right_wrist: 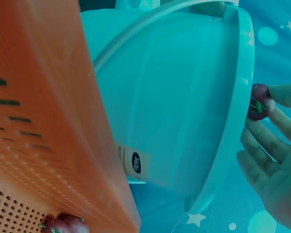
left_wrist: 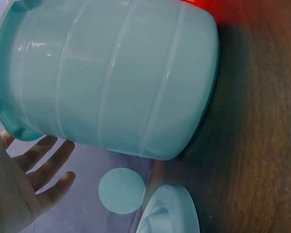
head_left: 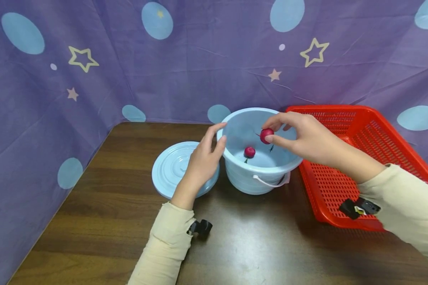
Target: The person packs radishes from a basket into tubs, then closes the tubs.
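Observation:
In the head view my right hand [head_left: 306, 134] pinches a red radish [head_left: 266, 135] over the mouth of the light blue bucket [head_left: 256, 180]. The same radish [right_wrist: 260, 103] shows beside the bucket's rim in the right wrist view, its green stem stub turned toward that camera. Another radish [head_left: 249, 152] lies on the bucket's floor. A green stub shows just below the held radish; I cannot tell which radish it belongs to. My left hand [head_left: 204, 158] is at the bucket's left rim, its fingers loosely spread in the left wrist view.
A red slotted basket [head_left: 314, 198] stands right of the bucket, with radishes [right_wrist: 68, 225] in it. The blue lid [head_left: 165, 170] lies on the wooden table [head_left: 103, 206], partly beneath the left hand. The bucket's white handle [head_left: 271, 184] hangs at its front. A purple curtain [head_left: 199, 71] hangs behind.

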### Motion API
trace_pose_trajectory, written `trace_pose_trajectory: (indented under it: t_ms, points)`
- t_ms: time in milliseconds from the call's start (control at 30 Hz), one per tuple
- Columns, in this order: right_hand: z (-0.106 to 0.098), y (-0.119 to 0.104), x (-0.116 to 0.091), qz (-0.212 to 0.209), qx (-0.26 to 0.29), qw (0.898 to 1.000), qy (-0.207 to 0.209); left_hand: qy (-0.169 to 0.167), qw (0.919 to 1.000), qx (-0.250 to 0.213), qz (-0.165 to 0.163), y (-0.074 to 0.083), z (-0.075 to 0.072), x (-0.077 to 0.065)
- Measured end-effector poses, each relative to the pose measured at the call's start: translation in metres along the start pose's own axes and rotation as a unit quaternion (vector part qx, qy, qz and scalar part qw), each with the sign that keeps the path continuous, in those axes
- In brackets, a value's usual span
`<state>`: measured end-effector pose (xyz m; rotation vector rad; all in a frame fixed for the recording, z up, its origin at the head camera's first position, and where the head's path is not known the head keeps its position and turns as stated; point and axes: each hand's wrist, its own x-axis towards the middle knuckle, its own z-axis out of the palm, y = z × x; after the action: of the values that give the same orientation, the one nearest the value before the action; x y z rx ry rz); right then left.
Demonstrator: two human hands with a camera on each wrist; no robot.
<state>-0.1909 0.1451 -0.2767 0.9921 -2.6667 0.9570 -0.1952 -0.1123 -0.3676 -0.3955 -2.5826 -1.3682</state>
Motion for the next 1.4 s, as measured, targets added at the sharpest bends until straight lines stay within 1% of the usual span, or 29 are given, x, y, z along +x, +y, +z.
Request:
trace_pose_trajectory:
  t_ms: [333,533,733,900,1100,1300,1400]
  points:
    - [0.009,0.002,0.000,0.001,-0.017,0.998,-0.053,0.002,1.0000,0.005,0.002,0.000,0.001,0.000]
    - [0.010,0.003,-0.002,0.013,-0.027,0.997,-0.065,0.001,1.0000,0.003,0.001,0.000,0.001,0.000]
    - [0.010,0.006,-0.002,0.005,-0.039,0.997,-0.071,-0.001,1.0000,0.003,0.001,0.000,0.000,0.000]
    - [0.006,0.006,-0.002,0.003,-0.044,0.997,-0.065,-0.001,1.0000,0.000,0.002,-0.001,0.000,0.001]
    - [-0.002,0.008,-0.004,0.009,-0.025,0.998,-0.053,-0.002,1.0000,-0.004,0.005,-0.002,-0.001,0.000]
    - [-0.010,0.019,-0.005,0.000,-0.006,0.999,-0.031,0.000,1.0000,0.000,0.006,-0.002,-0.001,0.000]
    - [-0.015,0.025,-0.006,0.007,0.005,1.000,-0.012,0.000,1.0000,0.002,0.007,-0.002,-0.001,0.000]
